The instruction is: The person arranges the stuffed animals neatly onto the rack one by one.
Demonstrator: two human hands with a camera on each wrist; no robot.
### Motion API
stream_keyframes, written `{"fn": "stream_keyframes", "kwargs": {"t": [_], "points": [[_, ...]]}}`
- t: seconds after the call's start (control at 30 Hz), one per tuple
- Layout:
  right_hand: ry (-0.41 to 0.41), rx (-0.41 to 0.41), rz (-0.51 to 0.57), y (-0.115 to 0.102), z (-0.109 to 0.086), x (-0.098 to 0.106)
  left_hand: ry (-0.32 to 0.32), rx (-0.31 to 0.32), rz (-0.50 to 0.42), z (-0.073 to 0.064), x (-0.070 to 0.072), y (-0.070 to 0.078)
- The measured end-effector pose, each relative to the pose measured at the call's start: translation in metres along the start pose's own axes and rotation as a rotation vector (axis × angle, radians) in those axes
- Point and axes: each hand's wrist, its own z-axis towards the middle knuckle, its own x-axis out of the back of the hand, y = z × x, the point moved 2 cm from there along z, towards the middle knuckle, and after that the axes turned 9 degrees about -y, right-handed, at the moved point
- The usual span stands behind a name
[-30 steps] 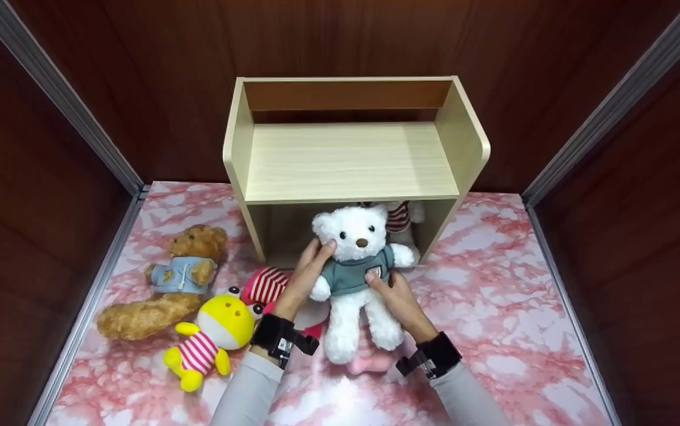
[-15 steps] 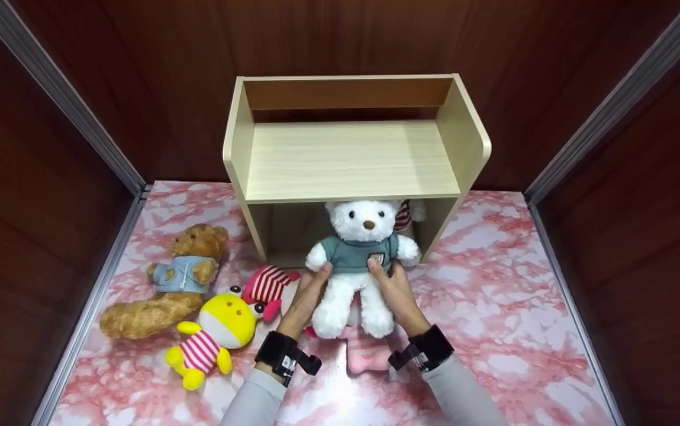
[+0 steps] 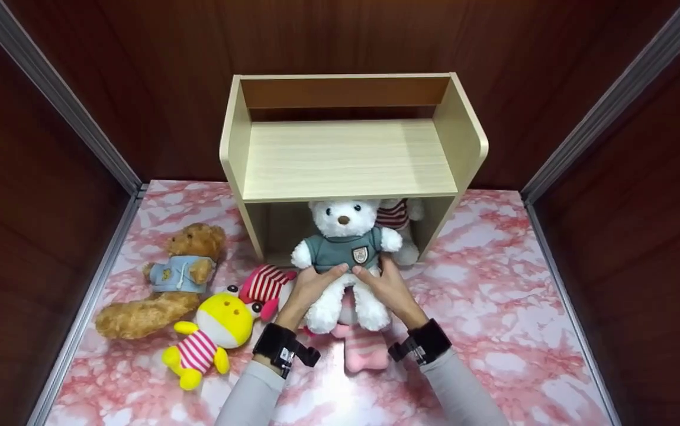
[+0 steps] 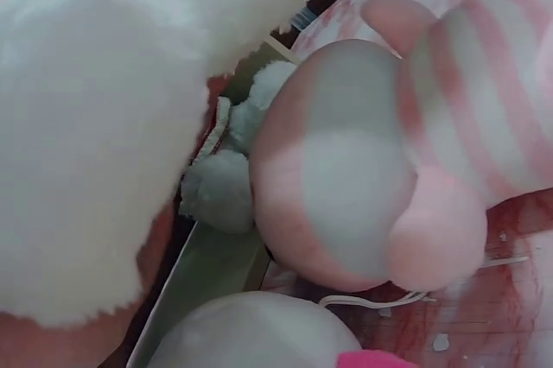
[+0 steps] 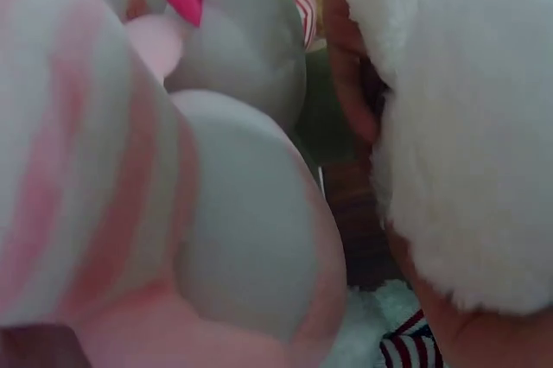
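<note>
A white teddy bear (image 3: 340, 253) in a green sweater with a badge faces me, upright, at the mouth of the shelf's lower compartment. Its ears are hidden by the front edge of the upper board. My left hand (image 3: 307, 291) and right hand (image 3: 393, 290) hold the bear from both sides at the waist, thumbs on the sweater's hem. White fur (image 4: 78, 152) fills the left part of the left wrist view. Below the bear lies a pink striped plush toy (image 3: 366, 350), partly covered; its rounded pink-and-grey head (image 4: 354, 169) shows in the left wrist view.
Inside the lower compartment of the wooden shelf (image 3: 348, 160), another plush in a striped top (image 3: 394, 216) sits at the right. Left of my hands lie a brown plush (image 3: 183, 275) in a blue hoodie, a yellow plush (image 3: 225, 319) and a plush with a red-striped hat (image 3: 266, 284).
The bear has moved forward to the lower compartment, then slightly left, and its tilt has straightened. My left hand has shifted from beside its head down to its waist.
</note>
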Motion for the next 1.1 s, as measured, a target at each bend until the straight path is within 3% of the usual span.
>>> {"fn": "stream_keyframes", "kwargs": {"t": [0.2,0.33,0.43,0.53,0.6,0.7,0.77,0.9,1.0,1.1], "points": [[-0.088,-0.018,-0.063,-0.004,0.006,0.004,0.134,-0.057,-0.038,0.007,0.013,-0.003],[-0.078,0.033,-0.188,-0.007,0.013,0.012,0.236,-0.105,-0.049,0.010,0.025,-0.008],[-0.007,0.120,-0.465,-0.007,0.020,0.019,0.284,-0.089,-0.053,0.011,0.034,-0.013],[0.090,0.173,-0.834,-0.004,0.026,0.024,0.304,-0.022,-0.076,0.011,0.040,-0.020],[0.126,0.151,-1.033,0.000,0.031,0.027,0.310,0.023,-0.079,0.011,0.042,-0.024],[0.093,0.039,-1.193,0.009,0.039,0.029,0.318,0.039,-0.105,0.010,0.044,-0.030],[0.047,-0.040,-1.236,0.014,0.044,0.030,0.330,0.025,-0.100,0.010,0.043,-0.033],[-0.036,-0.125,-1.262,0.023,0.055,0.033,0.343,-0.076,-0.117,0.011,0.042,-0.036],[-0.068,-0.058,-1.292,0.034,0.061,0.039,0.349,-0.089,-0.112,0.011,0.042,-0.036],[-0.119,-0.002,-1.265,0.042,0.064,0.047,0.361,-0.055,-0.080,0.011,0.044,-0.034]]}}
